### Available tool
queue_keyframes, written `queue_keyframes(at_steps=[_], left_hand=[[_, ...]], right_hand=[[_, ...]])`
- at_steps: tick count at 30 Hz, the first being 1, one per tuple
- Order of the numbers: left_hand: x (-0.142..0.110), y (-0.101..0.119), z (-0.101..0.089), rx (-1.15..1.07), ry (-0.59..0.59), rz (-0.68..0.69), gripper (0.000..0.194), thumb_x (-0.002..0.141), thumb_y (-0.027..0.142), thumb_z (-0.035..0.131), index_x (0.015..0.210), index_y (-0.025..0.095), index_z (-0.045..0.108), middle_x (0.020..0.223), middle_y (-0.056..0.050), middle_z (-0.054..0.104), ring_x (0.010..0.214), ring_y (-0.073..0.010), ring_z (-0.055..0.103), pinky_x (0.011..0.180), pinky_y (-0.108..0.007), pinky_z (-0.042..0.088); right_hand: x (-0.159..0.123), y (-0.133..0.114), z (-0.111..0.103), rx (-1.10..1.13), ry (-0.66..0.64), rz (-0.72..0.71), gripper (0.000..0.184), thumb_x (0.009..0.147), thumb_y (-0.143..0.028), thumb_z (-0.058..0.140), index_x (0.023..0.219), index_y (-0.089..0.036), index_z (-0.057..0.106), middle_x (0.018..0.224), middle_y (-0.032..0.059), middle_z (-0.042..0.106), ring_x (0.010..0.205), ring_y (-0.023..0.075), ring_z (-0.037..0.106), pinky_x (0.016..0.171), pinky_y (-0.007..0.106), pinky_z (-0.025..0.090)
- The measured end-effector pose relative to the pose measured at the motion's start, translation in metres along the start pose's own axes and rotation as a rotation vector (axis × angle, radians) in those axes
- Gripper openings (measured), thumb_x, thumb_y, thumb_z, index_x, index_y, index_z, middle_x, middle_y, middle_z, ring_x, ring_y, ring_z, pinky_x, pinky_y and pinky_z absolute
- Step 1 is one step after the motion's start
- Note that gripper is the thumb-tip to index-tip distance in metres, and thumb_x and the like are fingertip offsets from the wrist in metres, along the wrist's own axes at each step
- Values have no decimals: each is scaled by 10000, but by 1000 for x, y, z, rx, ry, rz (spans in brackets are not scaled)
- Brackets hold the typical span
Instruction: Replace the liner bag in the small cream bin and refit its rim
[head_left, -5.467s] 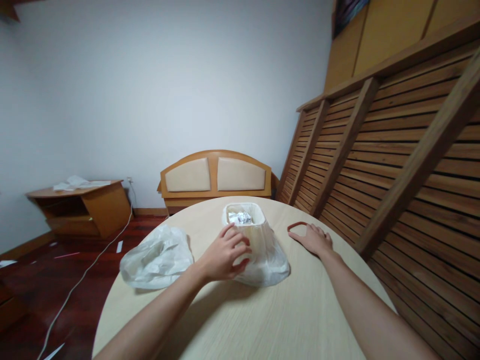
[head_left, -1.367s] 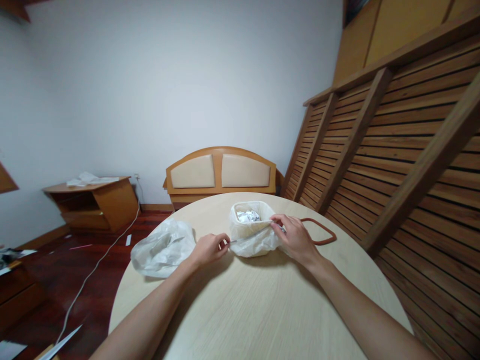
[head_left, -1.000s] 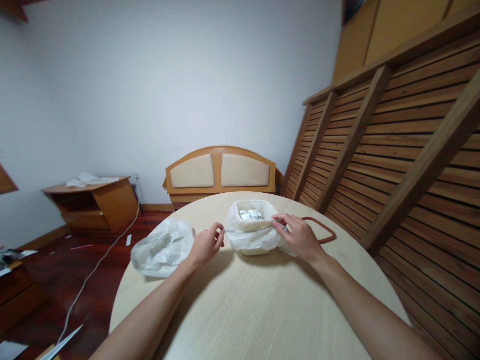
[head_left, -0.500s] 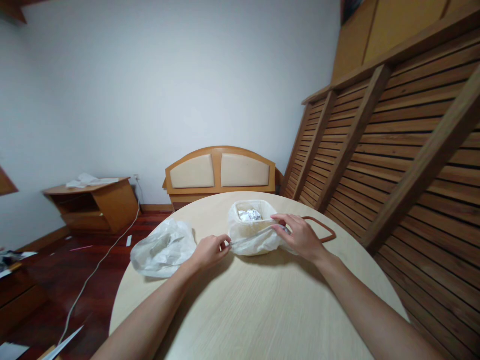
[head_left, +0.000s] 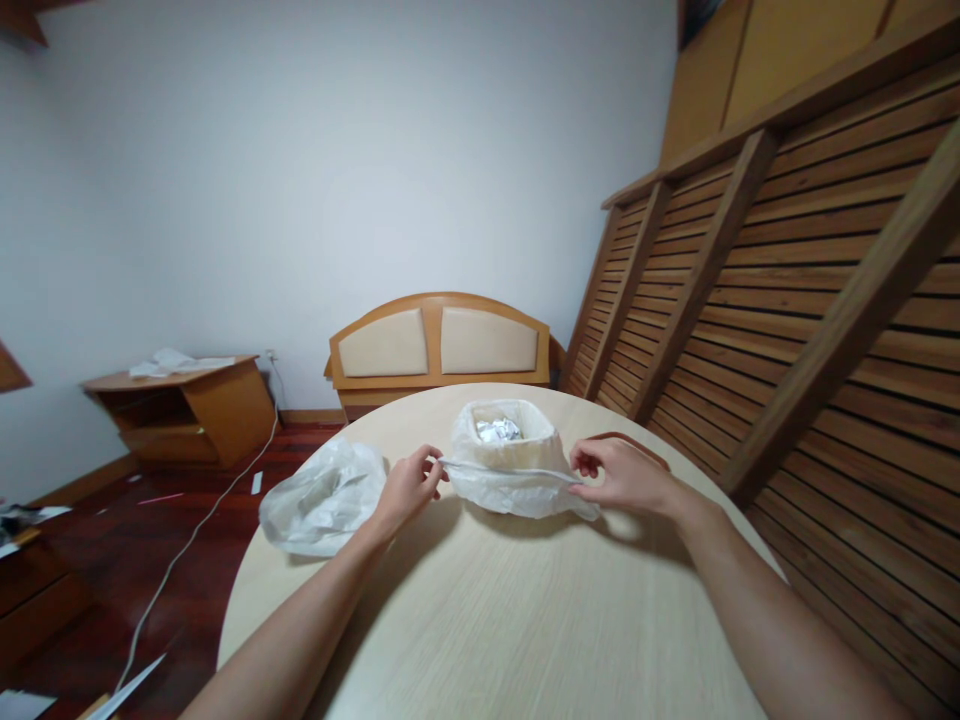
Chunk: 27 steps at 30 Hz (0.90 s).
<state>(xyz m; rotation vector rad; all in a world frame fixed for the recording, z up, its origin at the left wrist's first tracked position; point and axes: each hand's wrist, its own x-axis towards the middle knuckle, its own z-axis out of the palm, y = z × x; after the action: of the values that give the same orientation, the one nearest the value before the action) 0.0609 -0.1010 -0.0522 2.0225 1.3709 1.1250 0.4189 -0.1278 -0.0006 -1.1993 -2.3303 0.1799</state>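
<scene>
Pale tabletop [head_left: 487,620]: right hand [head_left: 624,474] partly hides brown frame [head_left: 646,447].

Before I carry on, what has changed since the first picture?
The right hand let go of the brown ring, now behind it, and moved to the right end of the white bag's edge. The left hand shifted from in front of the bin to its left, pinching that edge. The bag, earlier draped onto the table, is gathered up. Unchanged: foil inside, crumpled bag at left.
</scene>
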Motion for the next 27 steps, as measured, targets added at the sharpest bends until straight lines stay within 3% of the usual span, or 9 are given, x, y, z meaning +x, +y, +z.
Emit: queue_keyframes(at_steps=[6, 9, 13, 16, 22, 27], left_hand=[[4, -4, 8, -185, 3, -82, 263, 854, 428, 565, 911, 171, 567, 841, -81, 752, 628, -196, 746, 518, -232, 509], [4, -2, 8, -205, -3, -107, 294, 842, 453, 584, 901, 166, 573, 835, -90, 744, 666, -219, 759, 483, -220, 492], [4, -1, 9, -232, -4, -139, 333, 832, 492, 595, 890, 165, 570, 855, -103, 742, 701, -237, 767, 430, -193, 440], [5, -1, 10, -248, -1, -154, 350, 819, 506, 608, 879, 165, 565, 873, -110, 742, 733, -246, 770, 416, -177, 415], [5, 4, 12, -263, 17, -159, 391, 801, 530, 613, 921, 157, 598, 898, -108, 732, 828, -257, 765, 443, -181, 437], [3, 12, 16, -275, 29, -153, 381, 794, 486, 614, 985, 157, 629, 998, -115, 726, 864, -248, 746, 456, -195, 456]], right_hand=[[-10, 20, 12, 70, -272, 261, 92, 692, -242, 722, 749, -196, 667, 676, 1, 680, 581, 151, 590, 478, 226, 341], [-12, 23, 13, 52, -268, 298, 62, 759, -220, 644, 705, -194, 659, 625, 10, 683, 540, 151, 599, 455, 226, 315], [-6, 18, 6, 106, -118, 286, 174, 921, -273, 496, 853, -204, 640, 612, 2, 700, 489, 149, 623, 463, 231, 383], [0, 13, 1, 121, 68, 246, 216, 979, -307, 432, 1011, -206, 620, 740, 16, 752, 502, 147, 657, 521, 252, 476], [5, 3, 0, 38, 407, 71, 196, 951, -287, 501, 1044, -219, 660, 971, 60, 777, 832, 215, 753, 729, 333, 585], [9, -8, 8, -56, 582, -139, 238, 941, -218, 506, 1069, -233, 705, 1114, 59, 763, 1049, 238, 723, 940, 415, 577]])
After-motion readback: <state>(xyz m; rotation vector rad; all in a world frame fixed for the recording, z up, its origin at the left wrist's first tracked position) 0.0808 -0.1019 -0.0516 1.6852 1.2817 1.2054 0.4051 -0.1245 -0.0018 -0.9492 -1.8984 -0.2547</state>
